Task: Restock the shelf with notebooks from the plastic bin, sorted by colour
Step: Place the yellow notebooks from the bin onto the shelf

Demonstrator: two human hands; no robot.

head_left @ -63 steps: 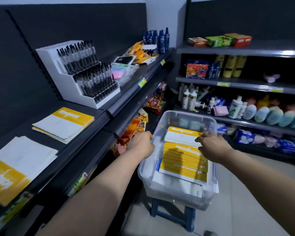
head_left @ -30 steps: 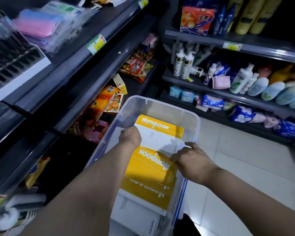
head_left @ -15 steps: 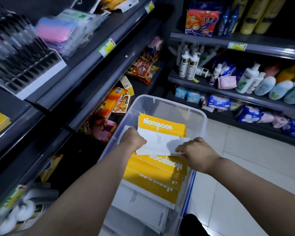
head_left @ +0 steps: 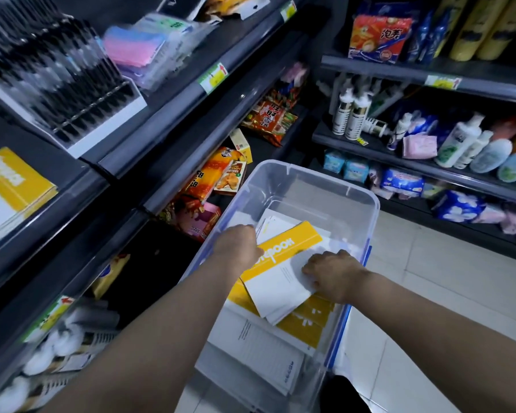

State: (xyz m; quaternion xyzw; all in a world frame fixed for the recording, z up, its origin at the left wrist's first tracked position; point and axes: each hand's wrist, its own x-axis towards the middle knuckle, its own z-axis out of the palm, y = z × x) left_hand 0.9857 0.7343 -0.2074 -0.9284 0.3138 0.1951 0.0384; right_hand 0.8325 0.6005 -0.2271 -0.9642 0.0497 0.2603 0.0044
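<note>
A clear plastic bin (head_left: 315, 181) stands below me with several yellow-and-white notebooks in it. Both hands hold a small stack of yellow notebooks (head_left: 283, 263), lifted and turned askew above the rest. My left hand (head_left: 239, 245) grips the stack's left edge. My right hand (head_left: 329, 275) grips its right side, fingers curled under the white part. More yellow notebooks (head_left: 307, 323) and white ones (head_left: 259, 344) lie beneath. Another yellow notebook pile (head_left: 12, 180) lies on the dark shelf at the left.
A white pen display (head_left: 57, 84) and pink-blue packs (head_left: 143, 46) sit on the left shelf. Snack packets (head_left: 218, 177) fill the shelf below it. Bottles and toiletries (head_left: 459, 144) line the right shelves. Tiled floor (head_left: 414, 263) lies right of the bin.
The top stack of yellow notebooks has been lifted and rotated anticlockwise in the bin, baring white notebooks at the far end. The view has swung left, showing the shelf's yellow pile.
</note>
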